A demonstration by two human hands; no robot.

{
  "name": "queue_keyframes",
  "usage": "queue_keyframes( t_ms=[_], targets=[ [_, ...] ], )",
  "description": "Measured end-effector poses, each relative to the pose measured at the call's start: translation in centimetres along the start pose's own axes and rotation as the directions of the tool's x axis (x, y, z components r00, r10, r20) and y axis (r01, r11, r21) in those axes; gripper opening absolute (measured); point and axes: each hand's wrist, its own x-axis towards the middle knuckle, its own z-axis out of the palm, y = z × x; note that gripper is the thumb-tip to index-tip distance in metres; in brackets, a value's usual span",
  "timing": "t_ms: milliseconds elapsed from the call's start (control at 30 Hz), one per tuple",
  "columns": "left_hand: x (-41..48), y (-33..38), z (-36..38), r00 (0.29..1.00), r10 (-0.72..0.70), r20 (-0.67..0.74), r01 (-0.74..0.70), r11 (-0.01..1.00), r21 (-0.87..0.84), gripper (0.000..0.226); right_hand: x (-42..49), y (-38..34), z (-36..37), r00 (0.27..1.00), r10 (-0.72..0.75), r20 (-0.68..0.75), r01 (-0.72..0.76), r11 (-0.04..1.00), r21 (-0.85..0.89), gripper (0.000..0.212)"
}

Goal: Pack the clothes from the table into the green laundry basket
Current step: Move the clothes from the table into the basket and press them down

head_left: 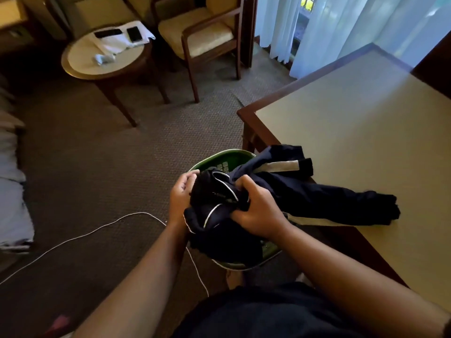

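Head view: left hand (181, 191) and right hand (256, 208) grip dark garment (305, 191) bunched above green basket (227, 158); its tail trails off onto table (366, 118).

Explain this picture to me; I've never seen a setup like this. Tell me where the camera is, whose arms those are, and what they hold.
There is no machine: a person wears one wide-angle camera on the head, looking forward and down, so the two bare arms at the bottom are their own. The left hand and right hand both grip a dark bundle with white piping, above the green laundry basket, which stands on the carpet beside the table. More dark clothing with a pale stripe lies on the table's near corner, reaching toward the basket; whether it is one piece with the bundle I cannot tell. Farther off are a round side table, an armchair and a white cable on the floor.
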Motion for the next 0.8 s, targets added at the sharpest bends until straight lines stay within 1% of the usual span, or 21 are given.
queue_keyframes(
  t_ms=[33,67,100,133,167,200,233,433,633,800],
  targets=[
    [0.0,0.2,0.0,0.999,0.031,-0.016,-0.030,0.999,0.030,0.024,0.2,0.6,-0.1,0.999,0.026,0.025,-0.026,1.000,-0.009,0.043],
    [-0.2,0.2,0.1,0.998,0.051,-0.022,-0.049,0.998,0.048,0.021,0.4,1.5,-0.3,0.996,0.062,0.067,-0.057,0.996,-0.076,0.052],
    [-0.4,0.3,0.5,0.998,0.055,-0.018,-0.054,0.997,0.057,0.018,0.6,2.6,-0.5,0.986,0.113,0.119,-0.087,0.975,-0.204,0.063],
    [-0.7,0.1,0.8,0.999,0.054,-0.002,-0.054,0.995,0.078,0.017,0.4,3.7,-0.7,0.972,0.176,0.155,-0.111,0.928,-0.354,0.072],
    [-0.9,-0.2,1.2,0.999,0.049,0.023,-0.051,0.992,0.116,0.018,0.1,4.7,-1.0,0.962,0.222,0.159,-0.124,0.874,-0.469,0.076],
    [-1.1,-0.6,1.6,0.998,0.040,0.051,-0.047,0.986,0.160,0.020,-0.5,5.5,-1.2,0.959,0.242,0.145,-0.133,0.841,-0.524,0.074],
    [-1.2,-1.2,1.9,0.996,0.028,0.080,-0.043,0.979,0.197,0.023,-1.2,6.1,-1.5,0.962,0.244,0.124,-0.144,0.836,-0.530,0.071],
    [-2.3,-3.2,4.2,0.974,-0.069,0.215,-0.014,0.932,0.361,0.030,-5.4,7.2,-2.3,0.972,0.224,0.071,-0.177,0.897,-0.406,0.054],
    [-2.8,-3.8,6.0,0.945,-0.129,0.299,-0.028,0.884,0.467,0.033,-7.3,7.6,-2.4,0.972,0.235,0.016,-0.213,0.906,-0.365,0.053],
    [-3.0,-3.7,6.8,0.925,-0.149,0.349,-0.046,0.868,0.494,0.035,-7.7,7.9,-2.7,0.963,0.268,0.005,-0.250,0.906,-0.342,0.051]
  ],
)
